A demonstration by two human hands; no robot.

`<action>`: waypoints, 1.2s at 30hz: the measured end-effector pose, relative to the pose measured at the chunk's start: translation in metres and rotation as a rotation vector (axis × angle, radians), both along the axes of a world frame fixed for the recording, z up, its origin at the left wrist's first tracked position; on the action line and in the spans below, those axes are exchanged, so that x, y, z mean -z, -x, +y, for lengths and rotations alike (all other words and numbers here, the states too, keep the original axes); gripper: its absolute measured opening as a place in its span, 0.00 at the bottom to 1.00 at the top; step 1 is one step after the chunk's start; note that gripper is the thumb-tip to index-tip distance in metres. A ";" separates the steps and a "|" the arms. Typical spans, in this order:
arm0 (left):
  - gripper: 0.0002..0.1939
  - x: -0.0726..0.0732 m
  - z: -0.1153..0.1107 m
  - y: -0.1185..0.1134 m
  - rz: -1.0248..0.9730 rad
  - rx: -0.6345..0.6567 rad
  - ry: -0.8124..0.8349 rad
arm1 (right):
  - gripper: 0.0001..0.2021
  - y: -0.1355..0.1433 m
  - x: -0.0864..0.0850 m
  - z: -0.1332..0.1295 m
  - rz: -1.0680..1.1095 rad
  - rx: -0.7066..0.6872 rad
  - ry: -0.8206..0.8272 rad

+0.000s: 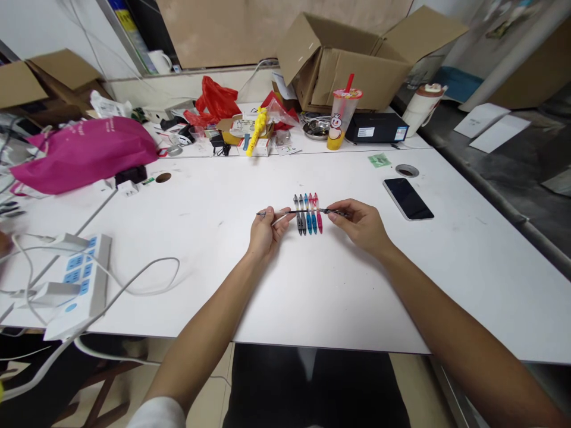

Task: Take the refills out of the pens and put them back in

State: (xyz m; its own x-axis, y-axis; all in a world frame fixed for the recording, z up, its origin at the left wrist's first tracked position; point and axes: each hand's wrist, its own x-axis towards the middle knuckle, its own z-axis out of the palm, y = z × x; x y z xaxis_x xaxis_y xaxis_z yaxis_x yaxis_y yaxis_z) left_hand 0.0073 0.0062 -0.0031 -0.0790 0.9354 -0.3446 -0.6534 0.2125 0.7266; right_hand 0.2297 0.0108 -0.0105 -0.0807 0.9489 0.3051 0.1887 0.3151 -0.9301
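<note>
Five or so pens, that is several, lie side by side on the white table (285, 297): grey ones (300, 223), blue ones (314, 223) and a pink one (319, 222). Above them my left hand (266, 232) pinches a slim, light-coloured pen part (281, 213) between thumb and fingers. From the other side my right hand (359, 223) grips a dark, thin pen part (334, 211). A dark, narrow refill-like piece (303, 211) spans the gap between both hands. Whether the parts are joined is too small to tell.
A phone (408, 199) lies at the right, near a round table hole. Behind stand a cup with a red straw (341, 119), a black box (376, 128) and a cardboard box (357, 74). At the left are a pink bag (93, 151) and a power strip (89, 279) with cables.
</note>
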 end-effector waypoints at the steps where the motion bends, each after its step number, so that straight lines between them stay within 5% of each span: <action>1: 0.04 0.000 0.000 0.000 -0.010 0.001 0.004 | 0.10 0.000 0.000 0.000 -0.011 -0.007 -0.007; 9: 0.06 0.006 0.004 0.002 -0.083 -0.002 0.054 | 0.12 -0.001 -0.009 -0.004 -0.028 0.061 -0.034; 16: 0.06 0.006 0.003 0.002 -0.053 -0.002 -0.010 | 0.19 -0.001 -0.007 -0.001 0.206 0.037 0.078; 23: 0.06 0.003 -0.005 -0.005 0.125 0.079 -0.204 | 0.19 0.008 -0.002 -0.007 -0.084 0.055 0.113; 36: 0.16 0.003 -0.005 -0.003 0.239 0.047 -0.296 | 0.14 0.010 0.001 -0.007 -0.065 0.125 0.101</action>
State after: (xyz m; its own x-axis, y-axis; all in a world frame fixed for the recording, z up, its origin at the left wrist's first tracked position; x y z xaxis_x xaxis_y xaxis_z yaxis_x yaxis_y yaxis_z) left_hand 0.0101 0.0010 -0.0060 -0.0790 0.9962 -0.0358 -0.4523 -0.0039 0.8919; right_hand 0.2199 0.0034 -0.0114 0.0233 0.9783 0.2058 0.2814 0.1911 -0.9404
